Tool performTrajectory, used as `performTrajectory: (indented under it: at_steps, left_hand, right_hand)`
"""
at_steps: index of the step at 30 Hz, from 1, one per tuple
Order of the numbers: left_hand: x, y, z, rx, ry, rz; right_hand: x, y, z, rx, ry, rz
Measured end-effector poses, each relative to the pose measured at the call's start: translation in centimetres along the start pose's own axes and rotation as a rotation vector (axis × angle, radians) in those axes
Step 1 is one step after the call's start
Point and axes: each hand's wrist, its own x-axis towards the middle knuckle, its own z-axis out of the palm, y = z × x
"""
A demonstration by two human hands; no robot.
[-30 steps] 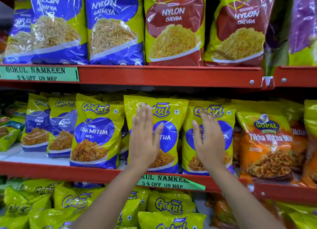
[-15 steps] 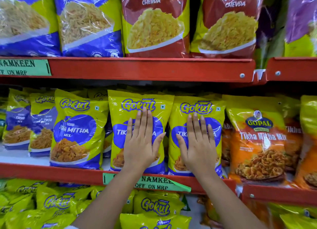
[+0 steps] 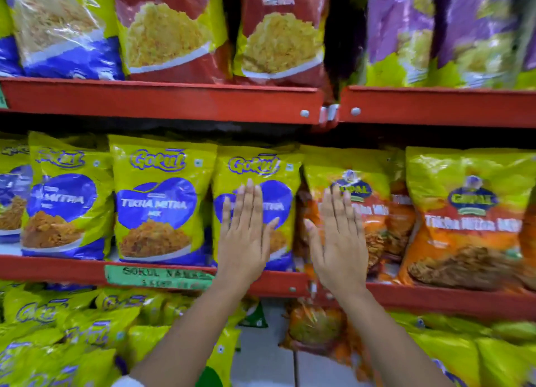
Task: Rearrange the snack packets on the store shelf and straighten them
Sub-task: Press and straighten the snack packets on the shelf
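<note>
Yellow Gokul packet point(image 3: 255, 166) on the red middle shelf point(image 3: 58, 267) is pressed flat by the open left hand point(image 3: 246, 236), while the orange Gopal packet point(image 3: 368, 201) alongside is covered by the spread right hand point(image 3: 339, 241).

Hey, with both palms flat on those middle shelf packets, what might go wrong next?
1. The right hand lies on an orange packet that leans beside a dark gap; a push may tip it sideways.
2. The left hand covers a yellow packet at the red shelf lip; a pull may drop it.
</note>
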Motion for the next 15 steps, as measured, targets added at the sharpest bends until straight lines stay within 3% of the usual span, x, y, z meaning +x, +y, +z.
performTrajectory:
  at_steps: [8,15]
  left_hand:
    - [1.0,16.4,3.7,-0.098,-0.041,0.095]
    - [3.0,18.7,6.8,0.085,-0.123,0.058]
  right_hand:
    - [-2.2,15.9,-6.2,-0.247,0.116,0.055]
    - [-0.6,21.5,-6.4,-0.272,0.112,-0.038]
